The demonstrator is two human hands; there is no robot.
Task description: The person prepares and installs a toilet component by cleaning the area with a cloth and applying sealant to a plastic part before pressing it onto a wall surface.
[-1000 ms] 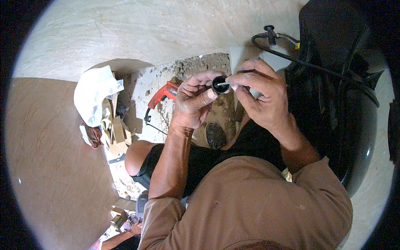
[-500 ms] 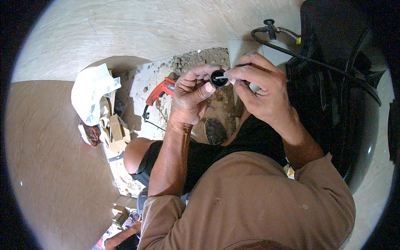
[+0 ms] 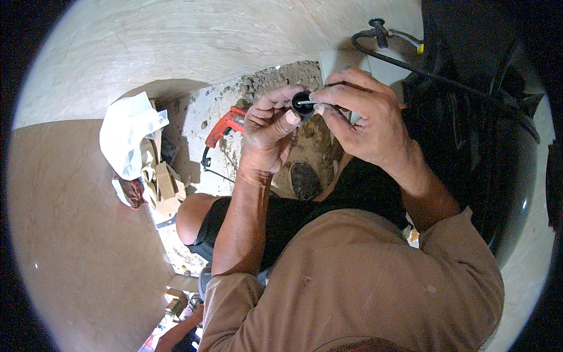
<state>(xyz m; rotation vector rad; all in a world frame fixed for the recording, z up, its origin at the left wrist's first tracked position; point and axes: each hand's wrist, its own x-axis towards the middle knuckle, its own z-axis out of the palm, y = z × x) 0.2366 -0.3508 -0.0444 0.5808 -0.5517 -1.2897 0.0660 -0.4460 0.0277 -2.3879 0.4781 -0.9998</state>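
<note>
My left hand (image 3: 271, 126) is closed round a short black cylindrical fitting (image 3: 301, 112), its open round end turned up toward me. From the right, my right hand (image 3: 365, 114) pinches a thin grey metal rod (image 3: 307, 102) between thumb and fingers. The rod's tip reaches into the fitting's dark opening; what it touches inside is too small to tell. Both hands are close together above the dirt-strewn floor. Most of the rod's far end is hidden by my right fingers.
A red power drill (image 3: 226, 124) with a black cord lies left of my hands. White plastic sheeting (image 3: 126, 135) and cardboard (image 3: 167, 182) lie by the left wall. A black hose (image 3: 404, 67) runs from a wall valve (image 3: 379, 32). Another person's arm (image 3: 182, 330) shows at lower left.
Both hands have shifted slightly left with the fitting and the rod. The right fingers have changed position on the rod, and the rod's tip stays in the opening.
</note>
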